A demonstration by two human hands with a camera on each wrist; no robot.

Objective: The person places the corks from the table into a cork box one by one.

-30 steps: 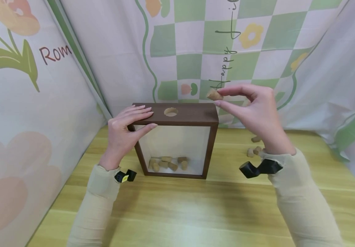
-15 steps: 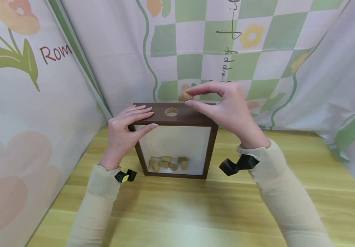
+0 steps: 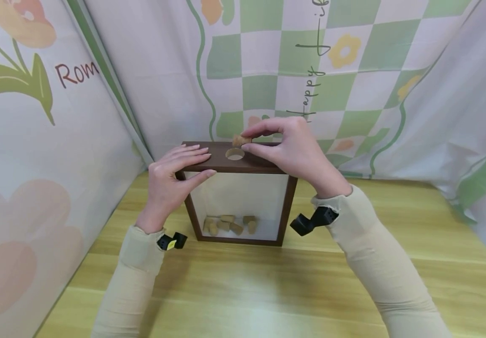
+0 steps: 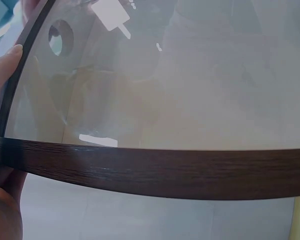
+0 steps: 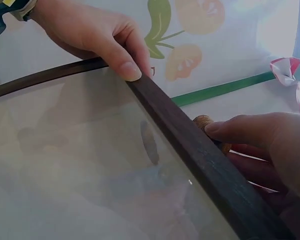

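While the bare wooden tabletop [image 3: 226, 291] fills the foreground, just beyond it stands the box [image 3: 238, 241], upright, its clear front [image 3: 240, 195] this way, with a loose row of corks [image 3: 236, 228] on its floor. Up we go to the left hand [image 3: 173, 173], and it has the box by the top left corner, thumb over the front edge, fingers laid across the top board [image 3: 215, 149], a little short of the round hole [image 3: 235, 155]. And here's the right hand [image 3: 291, 145], arched over the right half of the board, thumb and forefinger tips clamped on a single cork [image 3: 239, 141]. Watch that cork against that hole: it shows at the far rim and a shade to the right, though whether behind the opening or above it, I can't tell. Its long axis looks close to level, free end poking left out of the pinch, while the hole faces up, so I'd call the two crosswise rather than in line, and tipping the cork is what counts. The right hand is the nearer one, thumb tip right beside the rim. Behind it all hangs the green checked curtain [image 3: 264, 51].
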